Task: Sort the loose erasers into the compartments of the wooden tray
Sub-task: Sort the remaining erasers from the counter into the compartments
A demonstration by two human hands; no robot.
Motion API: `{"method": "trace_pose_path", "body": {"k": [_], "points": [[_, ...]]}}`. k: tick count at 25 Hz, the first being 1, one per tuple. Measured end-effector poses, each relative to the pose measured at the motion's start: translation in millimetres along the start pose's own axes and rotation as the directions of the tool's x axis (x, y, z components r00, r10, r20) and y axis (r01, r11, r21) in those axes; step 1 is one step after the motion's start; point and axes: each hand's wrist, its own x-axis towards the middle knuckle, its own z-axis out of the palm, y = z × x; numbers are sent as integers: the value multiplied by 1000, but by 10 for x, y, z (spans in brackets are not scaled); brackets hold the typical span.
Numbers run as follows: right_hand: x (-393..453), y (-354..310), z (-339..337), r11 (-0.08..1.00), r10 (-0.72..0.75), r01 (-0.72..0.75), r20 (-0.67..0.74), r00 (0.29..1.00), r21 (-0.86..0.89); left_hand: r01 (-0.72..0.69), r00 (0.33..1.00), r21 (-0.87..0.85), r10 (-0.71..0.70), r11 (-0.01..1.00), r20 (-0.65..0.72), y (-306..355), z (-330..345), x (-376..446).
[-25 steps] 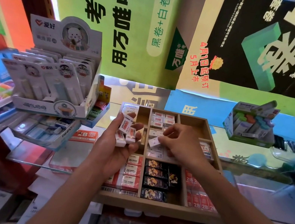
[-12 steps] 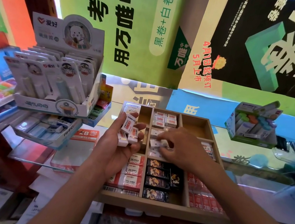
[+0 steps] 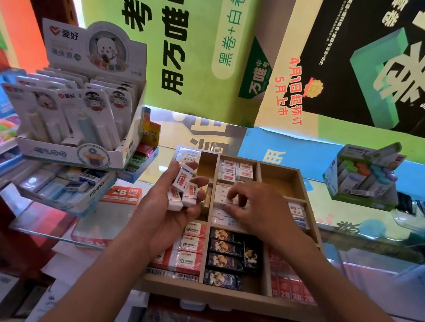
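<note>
**Eraser sorting well advanced; a handful left to place**

The wooden tray (image 3: 232,297) sits on the glass counter (image 3: 372,277) with most compartments already stocked. The near row holds red-and-white erasers (image 3: 192,245) on the left, black-wrapped erasers (image 3: 223,262) in the middle and a row of red ones (image 3: 286,289) on the right. In the far row, white erasers (image 3: 236,171) fill the middle compartment; the far-right compartment (image 3: 281,180) shows bare wood.

The left hand (image 3: 168,210) is held palm-up over the tray's left side, fingers curled round a small stack of loose erasers (image 3: 185,186), about three white ones with red labels. These appear to be what remains to be sorted.

The right hand (image 3: 259,211) reaches into the middle compartment, fingers bent down onto the white erasers (image 3: 222,205) lying there. It seems to be setting one in place or squaring up the row. Whether the fingertips are pinching a single eraser or only pressing on the pile cannot be told.

The left hand covers the middle-left compartment and part of the near-left one. The right forearm hides much of the right-hand column, so the contents there are only partly seen. Label print is too small to read, and the tray's near edge conceals what lies just below it.
</note>
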Motion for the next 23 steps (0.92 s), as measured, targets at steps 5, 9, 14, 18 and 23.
{"method": "trace_pose_path", "body": {"k": [5, 9, 14, 18, 23], "points": [[-37, -167, -207, 906, 55, 57, -251, 966, 419, -8, 1000, 19, 8, 1000, -19, -2, 2, 10], [-51, -582, -205, 870, -207, 271, -193, 959, 412, 11, 999, 38, -10, 999, -37, 7, -26, -1], [-14, -614, -104, 934, -240, 248, -62, 969, 257, 16, 999, 30, -15, 999, -46, 6, -39, -2], [17, -580, -177, 952, -183, 191, -56, 982, 239, 3, 999, 15, -3, 1000, -41, 9, 17, -33], [-37, -666, -57, 966, -42, 69, -111, 993, 250, -8, 1000, 21, 8, 1000, 22, 12, 53, -79]]}}
